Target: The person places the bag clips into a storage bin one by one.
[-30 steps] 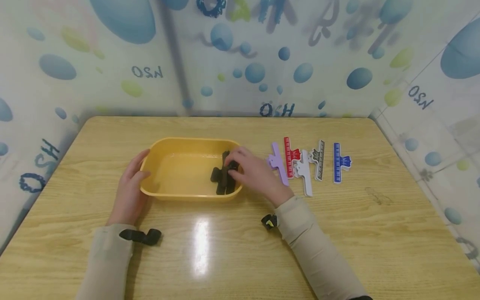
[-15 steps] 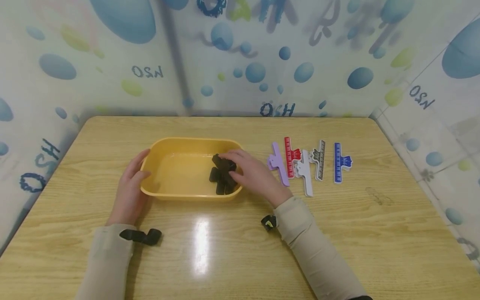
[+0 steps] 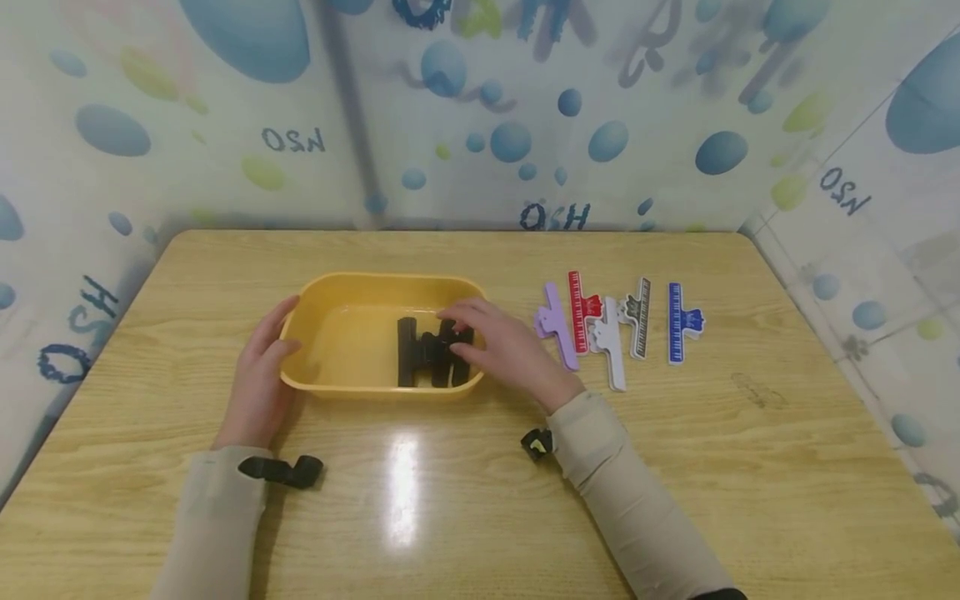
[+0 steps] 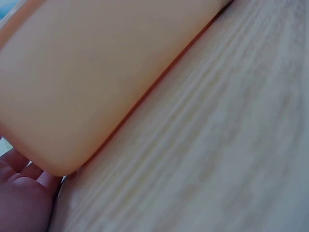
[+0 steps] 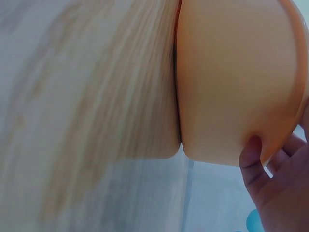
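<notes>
Starting at the left, we are gripping the left end of the yellow basin (image 3: pixel 375 287) with the left hand (image 3: pixel 262 375), thumb over the rim and fingers along the outside. The basin is standing on the wooden table (image 3: pixel 495 517). In its right-hand end, a black clip (image 3: pixel 407 352) is lying with its long bar toward the left, just beside other black clips (image 3: pixel 442 375). With the right hand (image 3: pixel 510 346), which is reaching over the right rim, we are apparently pinching this clip's handle between thumb and index finger; the dark overlap is hiding the exact contact. We are judging the step in hand to be arranging black clips inside the basin. The next move is probably calling for settling the clip flat, steadying the basin and then freeing the right fingers. Counting left to right, we are finding one basin and at least two black clips, an exact total being hidden by the overlap and the fingers. Outside, five clips are lying to the right: one purple clip (image 3: pixel 558 325), one red clip (image 3: pixel 577 317), one white clip (image 3: pixel 613 354), one grey patterned clip (image 3: pixel 642 321) and, slightly apart, one blue clip (image 3: pixel 677 325).
</notes>
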A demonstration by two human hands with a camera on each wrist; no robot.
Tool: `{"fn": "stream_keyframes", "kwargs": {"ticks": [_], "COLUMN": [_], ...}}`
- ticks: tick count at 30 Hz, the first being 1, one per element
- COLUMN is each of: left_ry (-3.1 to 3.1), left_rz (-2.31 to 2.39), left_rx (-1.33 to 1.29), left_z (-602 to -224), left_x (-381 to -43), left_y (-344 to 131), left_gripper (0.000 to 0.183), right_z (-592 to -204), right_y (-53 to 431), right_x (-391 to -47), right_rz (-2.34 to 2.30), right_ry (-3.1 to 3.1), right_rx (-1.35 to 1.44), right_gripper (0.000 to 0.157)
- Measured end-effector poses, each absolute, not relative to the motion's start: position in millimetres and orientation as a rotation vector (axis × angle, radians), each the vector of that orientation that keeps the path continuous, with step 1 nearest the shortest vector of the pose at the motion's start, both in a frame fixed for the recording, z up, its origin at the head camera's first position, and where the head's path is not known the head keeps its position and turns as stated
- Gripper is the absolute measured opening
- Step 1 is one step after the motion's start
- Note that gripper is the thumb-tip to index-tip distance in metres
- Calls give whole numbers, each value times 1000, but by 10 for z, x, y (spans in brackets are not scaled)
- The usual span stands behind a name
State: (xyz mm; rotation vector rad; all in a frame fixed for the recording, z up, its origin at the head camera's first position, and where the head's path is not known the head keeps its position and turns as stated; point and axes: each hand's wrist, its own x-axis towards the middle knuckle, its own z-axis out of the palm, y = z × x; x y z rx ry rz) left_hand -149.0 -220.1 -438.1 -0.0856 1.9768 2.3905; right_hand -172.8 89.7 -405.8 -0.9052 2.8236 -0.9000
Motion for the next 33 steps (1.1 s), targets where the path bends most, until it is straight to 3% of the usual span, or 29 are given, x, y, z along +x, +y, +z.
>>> {"fn": "stream_keyframes", "kwargs": {"ticks": [17, 33], "left_ry": [1959, 1943], "left_rz": [2402, 2418], "left_rx": [-77, -74], "left_z": [-4375, -4371], "left_x": [-1485, -1484], "left_y": [-2206, -2199], "left_gripper": [48, 49], "right_z": [-4059, -4001], "right_y": [940, 1277], "right_x": [-1753, -1905], "right_rz": [-956, -1099], "right_ry": [2839, 2966], "right_rx": [-878, -766], "right_gripper": [37, 31]}}
